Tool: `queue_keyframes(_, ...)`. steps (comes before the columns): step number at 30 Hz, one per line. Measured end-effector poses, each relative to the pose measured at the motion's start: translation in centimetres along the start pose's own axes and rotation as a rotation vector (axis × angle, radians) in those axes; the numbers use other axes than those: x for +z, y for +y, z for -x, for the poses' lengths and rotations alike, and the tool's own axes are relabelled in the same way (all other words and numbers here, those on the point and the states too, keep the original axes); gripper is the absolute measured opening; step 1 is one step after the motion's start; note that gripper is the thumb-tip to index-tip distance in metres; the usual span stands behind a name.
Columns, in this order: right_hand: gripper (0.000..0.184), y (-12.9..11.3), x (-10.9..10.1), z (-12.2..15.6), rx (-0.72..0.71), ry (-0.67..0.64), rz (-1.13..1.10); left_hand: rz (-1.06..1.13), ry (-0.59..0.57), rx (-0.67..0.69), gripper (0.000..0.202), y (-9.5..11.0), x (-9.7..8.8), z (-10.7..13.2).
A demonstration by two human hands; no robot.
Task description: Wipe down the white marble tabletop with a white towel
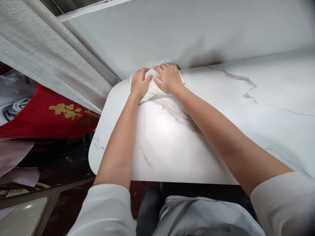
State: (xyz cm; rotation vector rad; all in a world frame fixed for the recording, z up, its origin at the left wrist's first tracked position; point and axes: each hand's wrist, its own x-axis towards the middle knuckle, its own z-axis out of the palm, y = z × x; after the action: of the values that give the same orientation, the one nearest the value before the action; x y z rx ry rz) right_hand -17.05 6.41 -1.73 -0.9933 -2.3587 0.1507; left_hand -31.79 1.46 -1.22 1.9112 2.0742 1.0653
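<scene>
A crumpled white cloth (152, 89) lies at the far left corner of a white marble-patterned table (221, 131), close to the wall. My left hand (139, 83) presses down on its left part with the fingers curled over it. My right hand (168, 78) lies on the cloth's right part, fingers together and bent over the top. Both arms are stretched far forward across the tabletop. Most of the cloth is hidden under the two hands.
A pale wall (197, 29) rises right behind the table. A grey curtain (49, 65) hangs at the left. Beside the table's left edge lies a red cloth with gold characters (56, 118), over dark clutter on the floor.
</scene>
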Motion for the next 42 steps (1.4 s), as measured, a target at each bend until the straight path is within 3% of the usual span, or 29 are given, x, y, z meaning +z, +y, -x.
queue_keyframes(7,0.042,-0.6,-1.0,0.6,-0.008,-0.072,0.113,-0.014,-0.004,0.017,0.025,-0.5,0.0,0.0)
queue_keyframes(13,0.041,-2.2,-1.6,3.1,-0.009,-0.107,0.098,-0.063,-0.027,0.019,0.025,0.4,-0.9,2.9)
queue_keyframes(17,0.042,-5.0,-2.5,6.8,0.003,-0.094,0.091,-0.101,-0.039,0.028,0.031,1.7,-2.5,7.3)
queue_keyframes(27,0.048,-12.7,-6.7,18.4,-0.137,-0.144,-0.046,-0.205,-0.086,0.061,0.038,5.9,-7.9,22.0)
queue_keyframes(33,0.052,-15.9,-8.6,22.7,-0.209,-0.199,-0.179,-0.262,-0.061,0.026,0.040,7.2,-10.0,28.5)
queue_keyframes(37,0.053,-16.9,-8.9,23.3,-0.225,-0.225,-0.241,-0.265,-0.100,-0.008,0.041,7.0,-10.7,30.0)
queue_keyframes(42,0.050,-16.5,-8.1,21.0,-0.198,-0.283,-0.284,-0.252,-0.120,-0.001,0.042,5.5,-11.2,28.1)
